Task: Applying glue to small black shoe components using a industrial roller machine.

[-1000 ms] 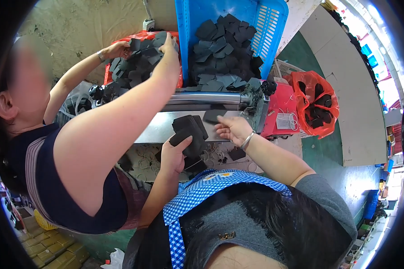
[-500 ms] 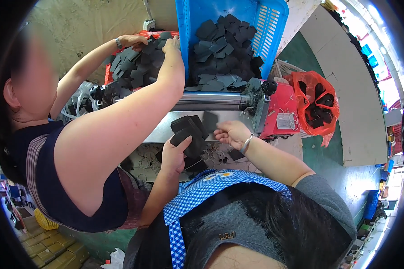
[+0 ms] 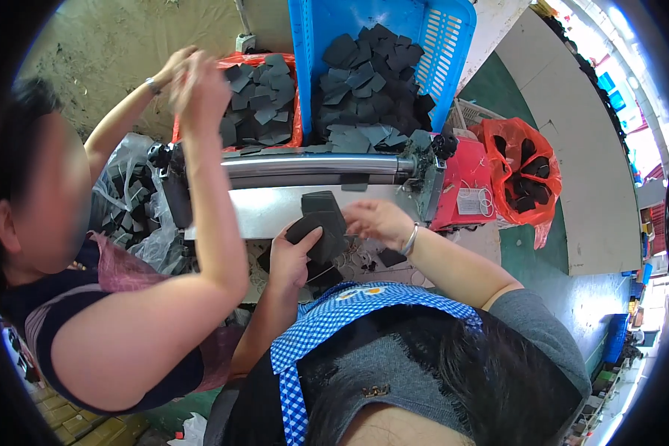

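My left hand (image 3: 290,254) is closed round a stack of thin dark-grey sheet pieces (image 3: 322,223), thumb on top, in front of the machine's metal plate. Beside the stack's right edge is my right hand (image 3: 379,223), fingers apart and loosely bent, no piece visible in them. Whether its fingertips touch the stack I cannot tell. A single dark sheet piece (image 3: 354,182) lies at the edge of the shiny metal roller (image 3: 312,165), above the plate (image 3: 256,209).
Behind the roller stand a blue plastic crate (image 3: 302,74) and a red-lined container (image 3: 298,111), both holding dark pieces. A red bag (image 3: 490,171) hangs at the right. At the left a co-worker's arms (image 3: 212,193) reach up, the hands blurred. A clear bag (image 3: 160,223) lies near them.
The single piece has left my right hand and now lies at the roller. My right hand has moved left to the stack. The co-worker's hands have lifted away from the red-lined container, leftward.
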